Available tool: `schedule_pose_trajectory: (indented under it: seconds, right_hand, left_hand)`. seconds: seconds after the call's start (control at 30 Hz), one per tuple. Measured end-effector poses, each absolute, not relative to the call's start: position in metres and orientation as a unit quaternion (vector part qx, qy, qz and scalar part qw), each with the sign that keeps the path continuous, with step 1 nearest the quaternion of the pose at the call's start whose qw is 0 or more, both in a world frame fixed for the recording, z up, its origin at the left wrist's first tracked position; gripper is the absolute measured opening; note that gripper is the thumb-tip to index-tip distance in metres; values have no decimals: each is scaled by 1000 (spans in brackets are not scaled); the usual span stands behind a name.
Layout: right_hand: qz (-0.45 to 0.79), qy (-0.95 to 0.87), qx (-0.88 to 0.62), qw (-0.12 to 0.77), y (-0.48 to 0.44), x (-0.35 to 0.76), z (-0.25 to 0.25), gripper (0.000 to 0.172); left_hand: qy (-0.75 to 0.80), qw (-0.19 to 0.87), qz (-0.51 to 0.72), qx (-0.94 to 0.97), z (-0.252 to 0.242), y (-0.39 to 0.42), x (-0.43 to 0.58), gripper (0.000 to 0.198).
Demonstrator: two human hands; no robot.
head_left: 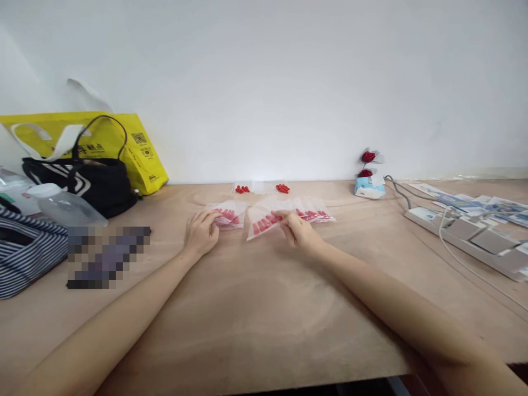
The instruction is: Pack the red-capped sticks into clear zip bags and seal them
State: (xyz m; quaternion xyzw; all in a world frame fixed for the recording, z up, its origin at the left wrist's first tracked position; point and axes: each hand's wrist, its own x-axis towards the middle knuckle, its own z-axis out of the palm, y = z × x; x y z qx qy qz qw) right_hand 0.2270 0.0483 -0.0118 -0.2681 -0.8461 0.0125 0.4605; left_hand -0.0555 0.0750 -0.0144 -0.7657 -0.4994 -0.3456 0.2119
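My right hand [303, 234] pinches a clear plastic bag [264, 218] between thumb and fingers. A row of small red elongated pieces shows inside it, and its near left corner is tilted off the tabletop. Behind and to its right lie more such bags [315, 212] with red pieces, overlapping one another. On the left, my left hand [202, 232] rests with its fingers lying on a pile of similar bags [229, 214]. Farther back by the wall, two small heaps of red pieces, a left heap [242, 189] and a right heap [282, 188], lie on clear plastic bags [262, 187].
On the left stand a yellow bag [144, 148], a black bag [103, 187], a clear bottle [70, 206] and a striped bag [28, 247]. A tissue pack [369, 190] with red flowers is at the back. A power strip [466, 236] with cables lies right.
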Motion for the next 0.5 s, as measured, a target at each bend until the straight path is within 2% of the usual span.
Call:
schedule_pose_trajectory:
  seconds: [0.13, 0.23, 0.33, 0.5]
  right_hand:
    - [-6, -855, -331, 399, 93, 221, -7, 13]
    - [-19, -870, -375, 320, 113, 212, -6, 17]
    - [-49, -877, -407, 251, 118, 206, -3, 15]
    - [-138, -869, -418, 228, 102, 212, -2, 9]
  left_hand:
    - [-534, 190, -350, -746, -19, 87, -62, 36]
    - [-531, 176, -360, -747, -22, 93, -67, 37]
    - [-526, 168, -365, -749, -24, 98, -71, 36]
    - [-517, 165, -368, -755, -25, 104, -74, 25]
